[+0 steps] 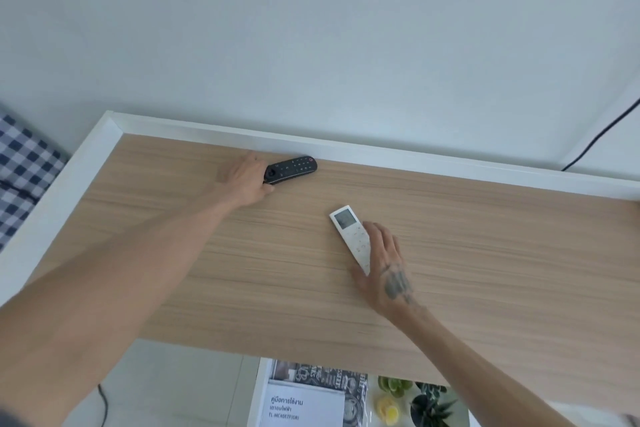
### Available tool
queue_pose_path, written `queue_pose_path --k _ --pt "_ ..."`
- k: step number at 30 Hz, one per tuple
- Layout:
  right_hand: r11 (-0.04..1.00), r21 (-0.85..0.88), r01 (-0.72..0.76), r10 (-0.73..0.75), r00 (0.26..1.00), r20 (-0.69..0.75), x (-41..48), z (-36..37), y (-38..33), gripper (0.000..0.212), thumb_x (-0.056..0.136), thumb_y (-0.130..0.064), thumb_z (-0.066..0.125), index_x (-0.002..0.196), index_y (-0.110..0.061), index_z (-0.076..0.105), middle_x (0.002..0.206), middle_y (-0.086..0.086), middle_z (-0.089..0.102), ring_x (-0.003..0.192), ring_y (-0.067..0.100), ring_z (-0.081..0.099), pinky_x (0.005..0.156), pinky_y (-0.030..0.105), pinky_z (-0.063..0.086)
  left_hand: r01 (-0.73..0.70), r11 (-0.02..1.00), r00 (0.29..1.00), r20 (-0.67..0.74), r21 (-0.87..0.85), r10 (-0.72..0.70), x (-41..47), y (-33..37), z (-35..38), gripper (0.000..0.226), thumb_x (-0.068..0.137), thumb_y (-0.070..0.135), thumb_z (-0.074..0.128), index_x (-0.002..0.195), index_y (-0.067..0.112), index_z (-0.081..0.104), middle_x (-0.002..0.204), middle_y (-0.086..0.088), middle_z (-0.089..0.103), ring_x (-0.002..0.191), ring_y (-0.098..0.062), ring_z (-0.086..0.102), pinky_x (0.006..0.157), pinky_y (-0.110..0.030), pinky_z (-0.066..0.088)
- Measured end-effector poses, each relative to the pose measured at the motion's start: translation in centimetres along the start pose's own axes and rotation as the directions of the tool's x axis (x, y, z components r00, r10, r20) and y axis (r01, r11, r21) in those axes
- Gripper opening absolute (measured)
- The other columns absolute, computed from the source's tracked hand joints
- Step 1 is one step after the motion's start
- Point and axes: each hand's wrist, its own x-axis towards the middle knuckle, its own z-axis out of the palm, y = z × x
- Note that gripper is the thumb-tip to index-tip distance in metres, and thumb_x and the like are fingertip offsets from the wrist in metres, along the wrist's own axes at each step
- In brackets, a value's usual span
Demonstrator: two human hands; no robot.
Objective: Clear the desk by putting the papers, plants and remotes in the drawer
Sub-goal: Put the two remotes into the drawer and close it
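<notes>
A black remote [294, 166] lies near the desk's back edge, and my left hand [244, 180] is closed around its left end. A white remote [348, 232] with a small screen lies mid-desk; my right hand [384, 263] rests on its near end, with fingers along its right side and the thumb by its lower left. Both remotes still touch the wooden desk [485, 253]. Below the desk's front edge the drawer [259, 392] stands pulled out, holding papers [304, 399] and small green plants [412, 399].
A white raised rim [381, 149] runs along the desk's back and left sides against the wall. A black cable [595, 139] hangs at the right wall. Checked blue-and-white fabric [24, 166] lies left of the desk. Another dark cable [102, 402] is on the floor.
</notes>
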Motion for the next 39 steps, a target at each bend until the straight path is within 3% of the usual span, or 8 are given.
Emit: queue_pose_path --k 3,7,14,18,26,29,32,39 --pt "0.980 -0.117 -0.161 0.174 0.979 0.106 1.3 -0.6 -0.2 0.073 0.077 -0.030 0.072 0.138 -0.016 0.035 0.129 0.005 0.051 0.113 0.030 0.048 0.094 0.043 0.046 0.025 0.999 0.999 -0.039 -0.041 -0.026 -2.2 1.0 -0.7 0.032 0.085 0.048 0.062 0.099 0.019 0.062 0.102 -0.006 0.062 0.092 -0.030 0.062 0.074 -0.041 0.054" --pt "0.947 -0.150 -0.285 0.311 0.931 0.190 2.8 -1.4 -0.8 0.052 0.078 -0.031 0.069 0.123 -0.014 0.047 0.120 0.006 0.050 0.111 0.031 0.051 0.082 0.040 0.045 0.110 0.952 0.989 -0.062 -0.286 -0.133 -7.9 3.9 -0.4 0.036 0.080 0.053 0.057 0.070 0.018 0.056 0.070 -0.001 0.063 0.066 -0.025 0.063 0.056 -0.031 0.051" --pt "0.898 -0.169 -0.406 0.433 0.884 0.178 1.4 -3.0 -1.2 0.058 0.067 -0.044 0.076 0.112 -0.014 0.054 0.106 0.005 0.058 0.094 0.024 0.058 0.077 0.038 0.054 0.148 0.798 0.987 0.034 -0.584 -0.158 -18.7 10.6 4.0 0.035 0.083 0.056 0.059 0.080 0.022 0.052 0.064 0.002 0.061 0.049 -0.007 0.060 0.036 -0.019 0.043" --pt "0.880 -0.069 -0.470 0.475 0.867 0.149 -3.5 -5.4 -1.6 0.050 0.067 -0.043 0.078 0.102 -0.018 0.051 0.097 0.002 0.059 0.084 0.019 0.059 0.074 0.037 0.057 0.150 0.755 0.988 0.069 -0.638 -0.138 -23.2 13.7 6.6 0.039 0.082 0.063 0.049 0.081 0.024 0.046 0.074 0.001 0.060 0.058 -0.018 0.063 0.049 -0.033 0.057" --pt "0.817 0.119 -0.565 0.549 0.824 0.140 -18.5 -5.1 -3.8 0.052 0.065 -0.039 0.077 0.106 -0.023 0.049 0.090 -0.008 0.060 0.082 0.012 0.061 0.073 0.034 0.058 0.077 0.866 0.991 -0.057 -0.494 -0.120 -26.5 15.4 8.4 0.040 0.087 0.061 0.047 0.089 0.021 0.043 0.080 0.006 0.047 0.061 -0.011 0.047 0.046 -0.023 0.037" --pt "0.801 0.118 -0.587 0.564 0.806 0.181 -23.4 -1.1 -4.4 0.054 0.064 -0.041 0.076 0.107 -0.023 0.048 0.088 -0.009 0.059 0.078 0.009 0.061 0.068 0.030 0.057 0.017 0.875 0.988 -0.128 -0.484 -0.090 -27.4 15.4 8.9 0.040 0.090 0.057 0.048 0.092 0.017 0.043 0.089 0.000 0.052 0.074 -0.019 0.055 0.046 -0.017 0.027" --pt "0.784 0.099 -0.613 0.582 0.781 0.224 -27.2 3.2 -4.5 0.061 0.065 -0.045 0.072 0.115 -0.021 0.047 0.091 -0.007 0.057 0.079 0.010 0.055 0.069 0.029 0.053 0.004 0.868 0.991 -0.117 -0.497 -0.071 -27.8 15.3 9.9 0.048 0.092 0.056 0.046 0.101 0.010 0.047 0.116 -0.019 0.059 0.107 -0.034 0.059 0.058 -0.026 0.044" --pt "0.722 -0.070 -0.688 0.678 0.682 0.275 -29.4 8.3 -2.8 0.059 0.065 -0.045 0.066 0.113 -0.022 0.042 0.086 -0.004 0.051 0.070 0.014 0.053 0.051 0.024 0.039 -0.033 0.870 0.982 -0.176 -0.492 -0.063 -28.0 15.1 10.9 0.049 0.093 0.056 0.048 0.100 0.007 0.048 0.116 -0.023 0.060 0.109 -0.039 0.059 0.062 -0.029 0.043"
